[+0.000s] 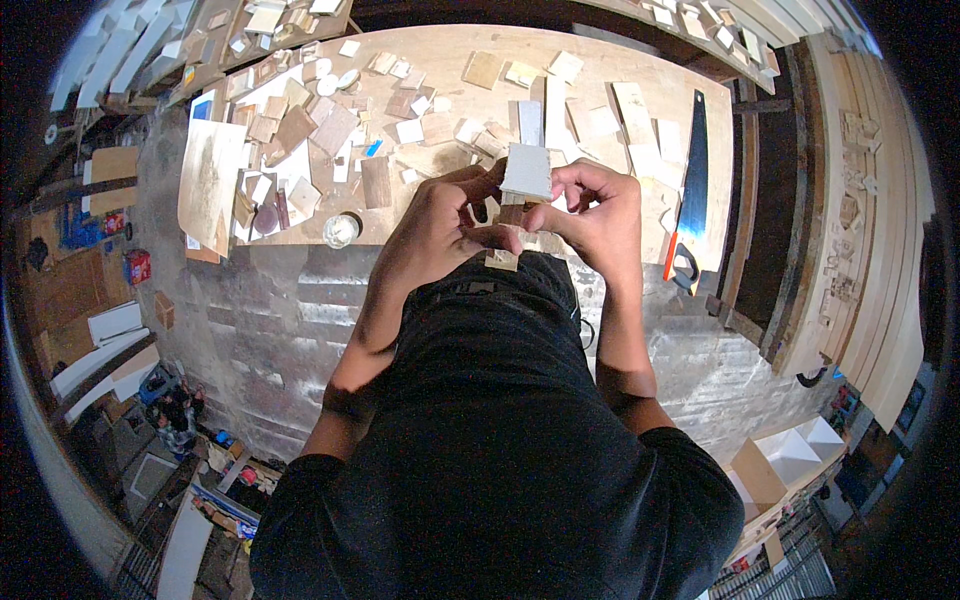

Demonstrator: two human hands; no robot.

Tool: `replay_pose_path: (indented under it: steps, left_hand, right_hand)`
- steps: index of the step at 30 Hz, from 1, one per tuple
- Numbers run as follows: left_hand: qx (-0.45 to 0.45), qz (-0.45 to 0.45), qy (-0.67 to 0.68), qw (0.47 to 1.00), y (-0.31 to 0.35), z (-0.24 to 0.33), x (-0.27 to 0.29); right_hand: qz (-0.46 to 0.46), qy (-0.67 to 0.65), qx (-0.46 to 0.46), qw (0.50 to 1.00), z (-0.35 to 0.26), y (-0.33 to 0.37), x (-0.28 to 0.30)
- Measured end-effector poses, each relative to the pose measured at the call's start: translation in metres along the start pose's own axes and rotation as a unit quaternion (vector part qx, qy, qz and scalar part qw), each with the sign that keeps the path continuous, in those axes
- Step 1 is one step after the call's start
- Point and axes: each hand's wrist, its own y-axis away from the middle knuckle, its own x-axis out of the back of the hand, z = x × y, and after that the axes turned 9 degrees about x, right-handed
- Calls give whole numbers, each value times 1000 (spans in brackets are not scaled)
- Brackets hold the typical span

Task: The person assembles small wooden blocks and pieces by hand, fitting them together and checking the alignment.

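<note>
Both my hands meet over the near edge of the workbench, around a small assembly of wooden pieces (527, 172). Its top is a pale, roughly square block, with narrower brown and light wood below it. My right hand (598, 205) pinches the assembly's right side between thumb and fingers. On the other side, my left hand (440, 222) is closed, its thumb and fingertips at the lower wood. A small light wooden bit (501, 260) shows beneath the left thumb. Part of the assembly is hidden behind my fingers.
A handsaw (692, 180) with an orange and black handle lies at the bench's right. Many wood offcuts (320, 125) cover the left and far parts. A glass jar (341, 231) stands near the front edge. Long boards (860, 220) are stacked at the right.
</note>
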Motion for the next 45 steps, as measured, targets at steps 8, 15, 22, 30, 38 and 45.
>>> replay_pose_path:
  steps: [8, 15, 22, 30, 38, 45]
  left_hand:
    - [-31, 26, 8, 999, -6, -8, -3]
    - [-8, 4, 26, 1000, -6, 1, 4]
    - [-24, 19, 33, 999, -8, -7, 3]
    - [-55, 34, 31, 997, -11, -12, -1]
    - [-17, 33, 38, 999, -8, -6, -3]
    - [-12, 32, 77, 996, -10, -14, -11]
  right_hand:
    - [17, 11, 4, 1000, 4, -2, -3]
    - [4, 16, -10, 1000, 1, -5, -4]
    - [24, 15, 7, 1000, -1, -6, -6]
    - [26, -4, 29, 999, 10, -4, -8]
    - [47, -59, 28, 997, 15, -1, -13]
    - [63, -83, 14, 994, 13, 0, -14]
